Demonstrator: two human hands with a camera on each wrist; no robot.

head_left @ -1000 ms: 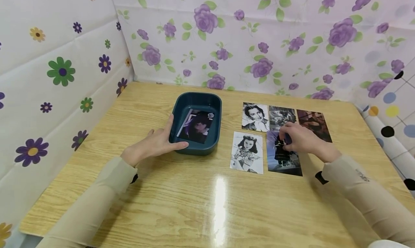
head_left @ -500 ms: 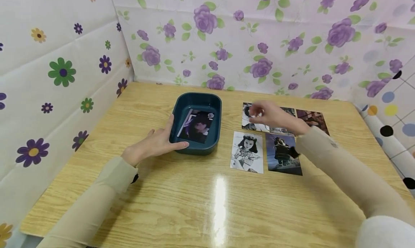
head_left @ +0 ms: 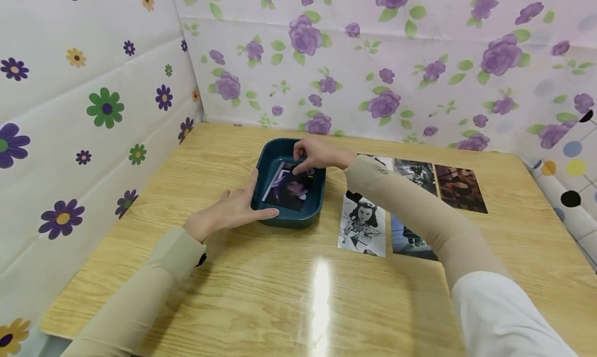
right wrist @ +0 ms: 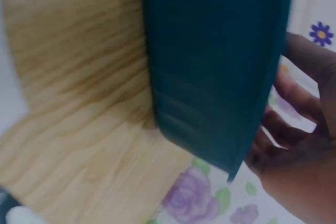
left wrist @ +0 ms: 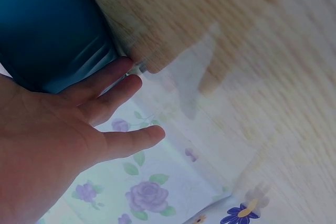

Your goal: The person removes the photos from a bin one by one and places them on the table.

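Flowered sheeting (head_left: 298, 87) is covering the walls behind a wood-grain counter (head_left: 261, 295), on which a dark teal tray (head_left: 289, 222) is sitting left of five loose photos (head_left: 463, 188). Inside the tray, a dark photo (head_left: 291, 190) is lying askew on the floor. The left hand (head_left: 233, 206) is bracing the tray at its left side and near rim, fingers spreading; this grip is wide. The right hand (head_left: 319, 154) is hovering over the right wall, thumb and bent finger hanging near the photo's far part; this grip is looking narrow, but whether it is pinching anything cannot be told. By judgement, the step is calling for fine edge work on the dark photo: the left hand should be keeping light pressure so the tray is not sliding, while the right fingertips should be lifting one corner, pinching only the margin and avoiding creases.
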